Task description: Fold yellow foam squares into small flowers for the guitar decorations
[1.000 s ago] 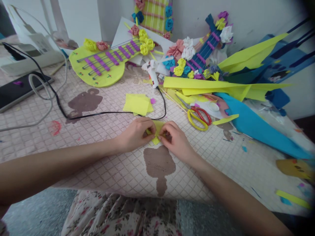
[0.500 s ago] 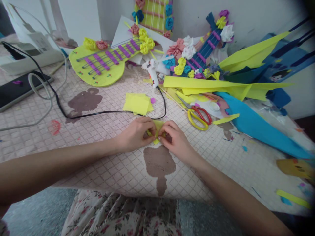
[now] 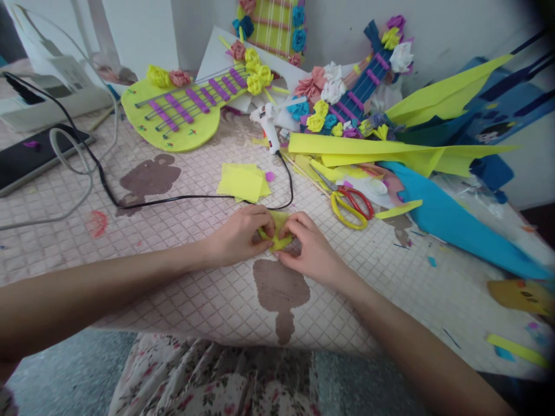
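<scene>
Both my hands meet at the middle of the table over a small piece of yellow foam point(image 3: 277, 222). My left hand point(image 3: 239, 236) pinches its left side with curled fingers. My right hand point(image 3: 309, 247) pinches its right side, fingers bent over it. Most of the piece is hidden under my fingers. A stack of yellow foam squares point(image 3: 241, 182) lies just beyond my hands, and a black cable point(image 3: 173, 200) runs between the squares and my hands.
A white glue gun point(image 3: 267, 126) stands at the back centre. Yellow-and-red scissors point(image 3: 350, 205) lie to the right. A yellow foam guitar point(image 3: 182, 112), a blue guitar with paper flowers point(image 3: 359, 86), yellow and blue foam sheets point(image 3: 437, 216) crowd the back and right. A dark tablet point(image 3: 30, 162) lies far left.
My fingers have shifted slightly on the yellow foam piece, folding it tighter so its lower corner no longer sticks out. Nothing else has moved.
</scene>
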`<control>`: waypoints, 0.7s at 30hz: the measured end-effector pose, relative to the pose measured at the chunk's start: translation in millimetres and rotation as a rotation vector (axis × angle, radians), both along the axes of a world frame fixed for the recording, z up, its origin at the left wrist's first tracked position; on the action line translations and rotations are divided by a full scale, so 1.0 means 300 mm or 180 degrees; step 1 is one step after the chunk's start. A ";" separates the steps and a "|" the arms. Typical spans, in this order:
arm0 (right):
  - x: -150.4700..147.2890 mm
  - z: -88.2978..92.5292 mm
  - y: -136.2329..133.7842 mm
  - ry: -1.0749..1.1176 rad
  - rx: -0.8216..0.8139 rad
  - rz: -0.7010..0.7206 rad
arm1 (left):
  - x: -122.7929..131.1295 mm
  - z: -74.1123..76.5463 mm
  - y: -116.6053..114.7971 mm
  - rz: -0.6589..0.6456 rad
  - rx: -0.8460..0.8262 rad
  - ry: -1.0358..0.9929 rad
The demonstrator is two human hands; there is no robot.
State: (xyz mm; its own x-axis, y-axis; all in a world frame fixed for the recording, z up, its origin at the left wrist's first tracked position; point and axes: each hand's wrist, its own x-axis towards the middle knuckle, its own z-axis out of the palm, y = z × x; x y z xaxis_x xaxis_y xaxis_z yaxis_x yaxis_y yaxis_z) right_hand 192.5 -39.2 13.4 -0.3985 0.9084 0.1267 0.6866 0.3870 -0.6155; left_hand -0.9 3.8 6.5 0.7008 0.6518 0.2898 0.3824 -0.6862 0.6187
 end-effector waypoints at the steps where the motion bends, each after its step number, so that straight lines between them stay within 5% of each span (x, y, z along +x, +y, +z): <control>1: 0.000 0.004 -0.001 -0.0026 -0.0038 0.0004 | 0.000 0.001 0.000 -0.0007 -0.0010 0.0012; 10: 0.034 0.019 0.006 0.0127 -0.0321 0.0321 | -0.001 0.008 -0.001 -0.0059 -0.0116 0.0086; 21: 0.017 -0.014 0.010 0.0219 -0.0051 -0.0015 | -0.007 0.022 0.004 -0.0015 -0.0274 0.0192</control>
State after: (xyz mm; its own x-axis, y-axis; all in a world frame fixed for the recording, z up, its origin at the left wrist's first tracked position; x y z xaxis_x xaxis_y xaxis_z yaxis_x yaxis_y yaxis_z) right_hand 197.6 -36.2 9.1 -0.3851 0.9123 0.1390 0.6443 0.3736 -0.6673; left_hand -3.0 5.1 13.0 0.7184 0.6691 0.1901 0.4176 -0.6334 0.6515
